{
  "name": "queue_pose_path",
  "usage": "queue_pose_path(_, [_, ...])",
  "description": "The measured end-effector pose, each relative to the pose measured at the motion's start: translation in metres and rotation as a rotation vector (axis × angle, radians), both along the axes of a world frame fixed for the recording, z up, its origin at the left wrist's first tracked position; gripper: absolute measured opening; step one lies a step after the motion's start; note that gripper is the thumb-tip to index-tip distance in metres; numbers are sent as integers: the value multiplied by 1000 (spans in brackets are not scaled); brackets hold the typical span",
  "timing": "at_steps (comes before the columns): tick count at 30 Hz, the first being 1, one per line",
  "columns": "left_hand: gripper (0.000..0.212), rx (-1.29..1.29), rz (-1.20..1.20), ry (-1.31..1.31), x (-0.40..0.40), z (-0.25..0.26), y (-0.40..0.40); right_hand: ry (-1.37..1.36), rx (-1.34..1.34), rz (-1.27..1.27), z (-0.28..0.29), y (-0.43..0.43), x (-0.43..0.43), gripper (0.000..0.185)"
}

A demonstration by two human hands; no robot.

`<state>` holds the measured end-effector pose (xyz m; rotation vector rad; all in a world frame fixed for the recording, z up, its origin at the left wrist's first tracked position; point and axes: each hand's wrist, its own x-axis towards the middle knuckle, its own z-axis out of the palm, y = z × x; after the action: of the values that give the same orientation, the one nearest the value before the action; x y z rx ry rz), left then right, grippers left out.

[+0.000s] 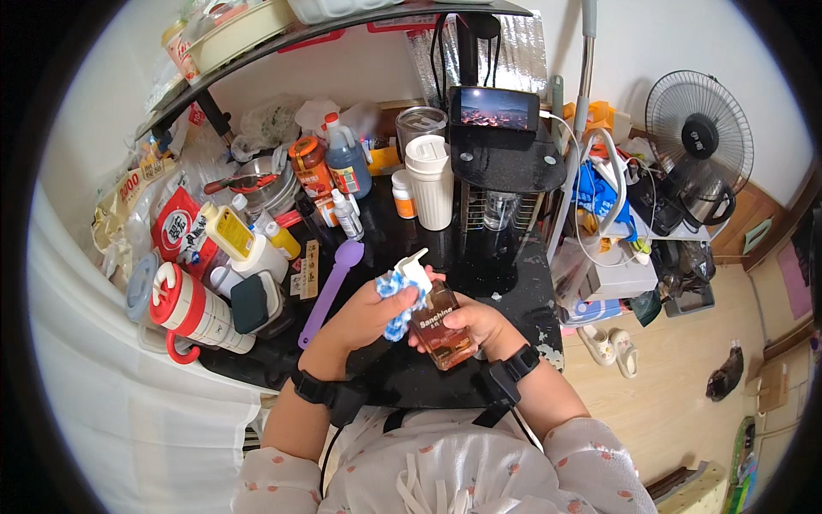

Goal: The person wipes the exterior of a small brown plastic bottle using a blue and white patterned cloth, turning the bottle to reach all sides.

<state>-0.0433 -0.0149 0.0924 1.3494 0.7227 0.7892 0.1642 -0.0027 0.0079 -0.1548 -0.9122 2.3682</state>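
My right hand (478,326) grips a flat bottle (444,340) of clear brown plastic or glass by its sides. Writing runs across its front, and the bottle tilts above the front of the black table. At its top is a white cap (415,270) whose upper part sticks up. My left hand (366,311) pinches a blue-and-white knitted cloth (393,321) against the cap and neck; the fingers hide part of the neck. A purple plastic measuring spoon (331,292) lies on the table just left of my left hand.
At the left, a red-and-white tumbler (204,315) and a dark-lidded container (257,305) crowd the black table (398,376). Behind stand a cream cup (430,186), a sauce bottle (347,160) and a phone (494,110) on a stand. A fan (699,132) and kettle (703,200) are at right.
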Motion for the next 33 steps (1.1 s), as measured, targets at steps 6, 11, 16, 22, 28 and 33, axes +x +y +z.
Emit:
queue_pose_path(6, [50, 43, -76, -74, -2, 15, 1, -159, 167, 23, 37, 0, 3, 68])
queue_pose_path(11, [40, 63, 218, -47, 3, -1, 2, -498, 498, -416, 48, -5, -16, 69])
queue_pose_path(16, [33, 49, 563, -197, 23, -36, 7, -1001, 933, -814, 33, -12, -36, 60])
queue_pose_path(22, [32, -187, 638, -331, 39, -32, -5, -1207, 1382, -1146, 33, -13, -34, 66])
queue_pose_path(28, [31, 2, 389, -238, 21, -8, -18, -975, 815, -512, 87, -25, -3, 48])
queue_pose_path(33, [41, 157, 61, -189, 2, 8, -22, -572, 663, -280, 86, -27, 13, 59])
